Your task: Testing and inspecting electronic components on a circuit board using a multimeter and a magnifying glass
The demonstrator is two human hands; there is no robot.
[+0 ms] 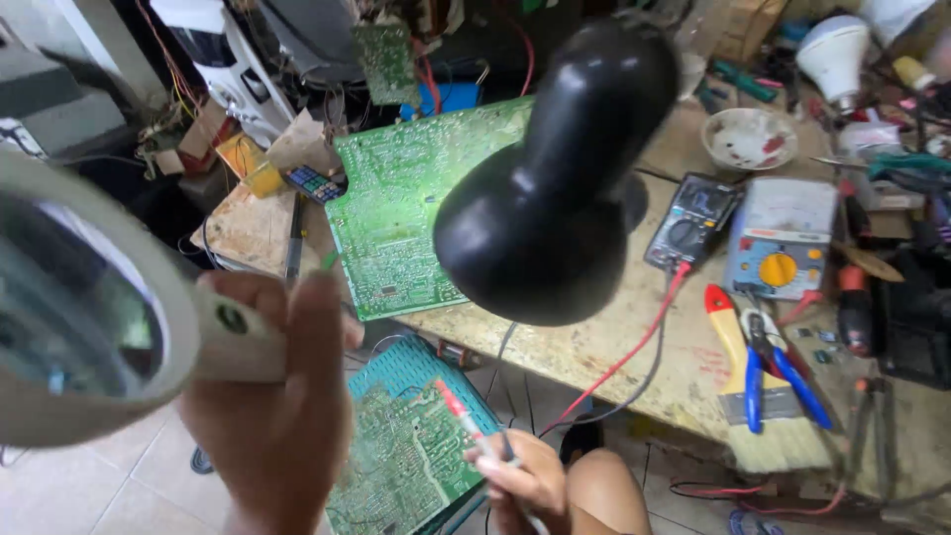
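White-rimmed magnifier [89, 307]. Glossy black lamp [555, 178]. Green board [416, 203] speckled with pale solder dots; second green board [406, 461] traced with fine lines, on a teal tray [421, 362]. Red-and-white probe [458, 408]. Black meter [691, 220], red lead [634, 347]. Pale blue-grey meter [781, 238] with orange dial. Blue-handled pliers [778, 372]. Yellow-and-red brush [753, 396].

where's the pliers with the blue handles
In the head view, the blue-handled pliers lie on the workbench's right side, across the yellow-handled brush, below the analog meter.
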